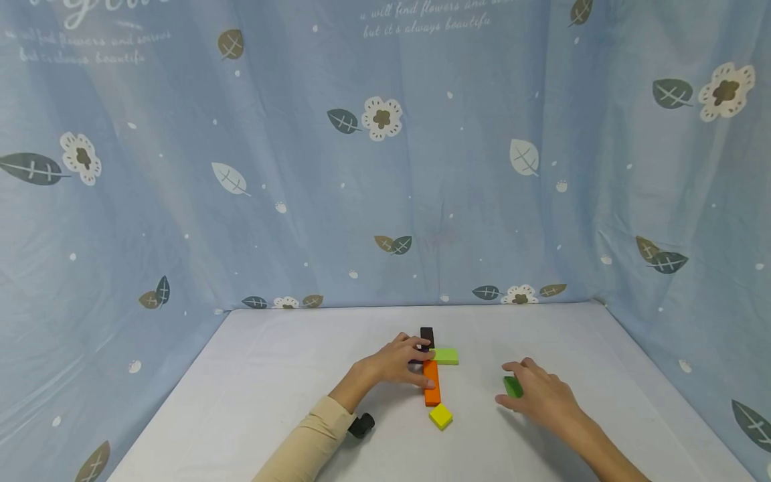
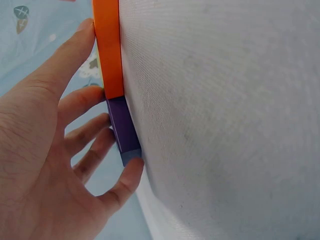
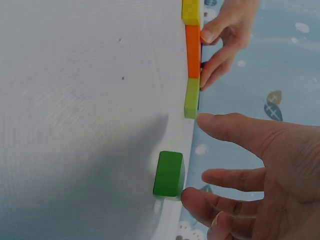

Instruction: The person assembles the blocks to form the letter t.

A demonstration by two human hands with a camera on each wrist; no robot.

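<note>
My left hand (image 1: 400, 361) reaches over a row of blocks with its fingers spread. Its thumb touches the long orange block (image 1: 432, 391), and other fingertips lie along the purple block (image 2: 122, 125). A light green block (image 1: 446, 356) extends rightward from the row, a black block (image 1: 427, 336) stands at the far end, and a yellow block (image 1: 441, 416) sits at the near end. Over to the right, my right hand (image 1: 545, 395) hovers with thumb and fingers parted around a green block (image 3: 169, 174), which rests on the table. One fingertip is right at that block's edge.
A white cloth covers the table (image 1: 289, 361). Behind and on both sides hangs a blue curtain (image 1: 289, 221) printed with leaves and flowers. A black cylindrical object (image 1: 363, 426) shows beside my left sleeve (image 1: 313, 435).
</note>
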